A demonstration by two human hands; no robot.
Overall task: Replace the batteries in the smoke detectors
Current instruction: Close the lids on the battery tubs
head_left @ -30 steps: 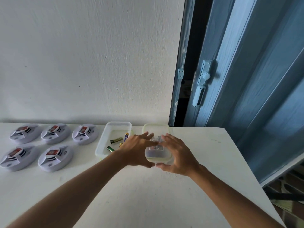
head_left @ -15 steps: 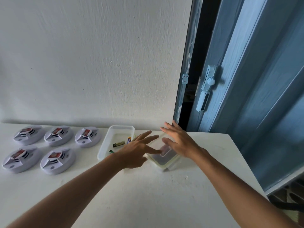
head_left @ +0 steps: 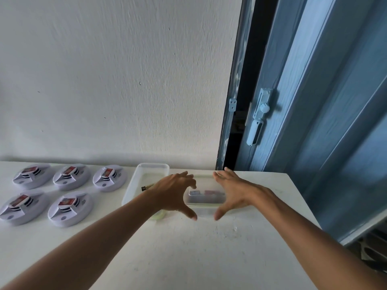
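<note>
Several white smoke detectors (head_left: 70, 209) with red batteries on top lie in two rows at the left of the white table (head_left: 188, 258). An open clear tray (head_left: 146, 174) holding loose batteries (head_left: 146, 187) sits mid-table. Right of it is a clear lidded container (head_left: 206, 200) with small items inside. My left hand (head_left: 173, 194) and my right hand (head_left: 234, 192) are spread on either side of that container, fingers straight, thumbs near its front corners. Whether they touch it I cannot tell.
A white wall runs behind the table. A blue door (head_left: 314, 101) with a pale latch (head_left: 259, 116) stands ajar at the right, past the table's right edge. Bare tabletop lies in front of the container.
The container has gone from tilted under my right hand to lying flat. Both hands now flank it with fingers spread.
</note>
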